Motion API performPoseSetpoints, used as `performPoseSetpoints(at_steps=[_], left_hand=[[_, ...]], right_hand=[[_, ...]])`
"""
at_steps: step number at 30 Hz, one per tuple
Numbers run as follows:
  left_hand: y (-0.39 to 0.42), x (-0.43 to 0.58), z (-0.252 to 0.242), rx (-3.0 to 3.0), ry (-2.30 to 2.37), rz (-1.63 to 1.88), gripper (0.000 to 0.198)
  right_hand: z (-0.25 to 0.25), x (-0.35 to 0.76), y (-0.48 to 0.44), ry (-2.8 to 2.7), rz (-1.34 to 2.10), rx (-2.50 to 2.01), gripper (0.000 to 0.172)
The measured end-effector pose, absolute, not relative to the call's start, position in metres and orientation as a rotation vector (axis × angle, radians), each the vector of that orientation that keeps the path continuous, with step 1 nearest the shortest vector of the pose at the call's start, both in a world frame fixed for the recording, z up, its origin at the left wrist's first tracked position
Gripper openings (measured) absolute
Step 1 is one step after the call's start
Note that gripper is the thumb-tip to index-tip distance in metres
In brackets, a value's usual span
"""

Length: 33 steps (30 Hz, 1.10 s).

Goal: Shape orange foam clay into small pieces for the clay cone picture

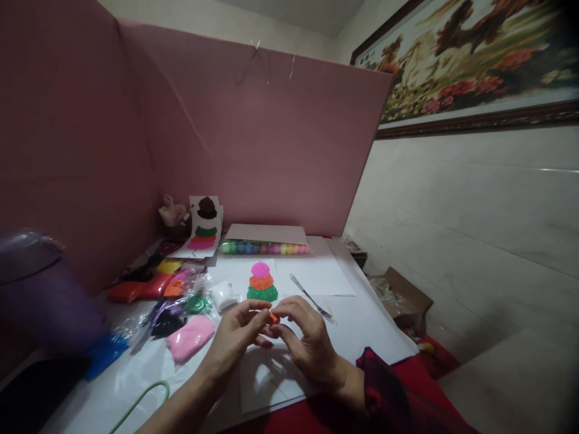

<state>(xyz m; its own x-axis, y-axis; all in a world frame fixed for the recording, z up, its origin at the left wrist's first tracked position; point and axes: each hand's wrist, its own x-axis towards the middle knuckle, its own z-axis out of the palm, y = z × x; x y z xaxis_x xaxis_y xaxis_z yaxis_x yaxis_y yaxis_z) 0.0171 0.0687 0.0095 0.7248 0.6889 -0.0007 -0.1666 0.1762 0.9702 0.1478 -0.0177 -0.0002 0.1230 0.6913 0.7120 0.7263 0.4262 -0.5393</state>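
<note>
A small piece of orange clay point(274, 318) is pinched between the fingertips of both hands, above white paper point(271, 380). My left hand point(239, 331) comes in from the lower left, its thumb and fingers closed on the clay's left side. My right hand point(305, 337), curled, holds the clay from the right. Just beyond the hands lies a sheet with a stacked shape point(262, 282) in pink, orange and green. To its right a metal fork point(312, 298) rests on the paper, beside thin sticks point(330, 309).
Bags of coloured clay point(190, 339) cover the left side. A pack of coloured balls point(266, 248) lies at the back, near another sheet with coloured shapes point(202, 232). An open cardboard box point(404, 301) stands right, a purple container point(49, 295) left. A green cord point(145, 395) lies front left.
</note>
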Motion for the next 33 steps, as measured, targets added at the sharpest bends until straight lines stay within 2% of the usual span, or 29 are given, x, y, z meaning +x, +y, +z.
performPoseSetpoints(at_steps=[20, 24, 29, 33], left_hand=[[0.073, 0.016, 0.005, 1.293, 0.470, 0.670, 0.020], [0.074, 0.015, 0.007, 1.232, 0.534, 0.766, 0.018], [0.076, 0.014, 0.011, 1.113, 0.581, 0.861, 0.021], [0.074, 0.016, 0.012, 1.086, 0.585, 0.803, 0.021]], right_hand=[[0.002, 0.147, -0.019, -1.591, 0.081, -1.290, 0.009], [0.004, 0.145, -0.018, -1.392, 0.251, -1.312, 0.004], [-0.003, 0.153, -0.008, -1.039, 0.586, -1.215, 0.014], [-0.008, 0.158, -0.003, -0.970, 0.606, -1.232, 0.015]])
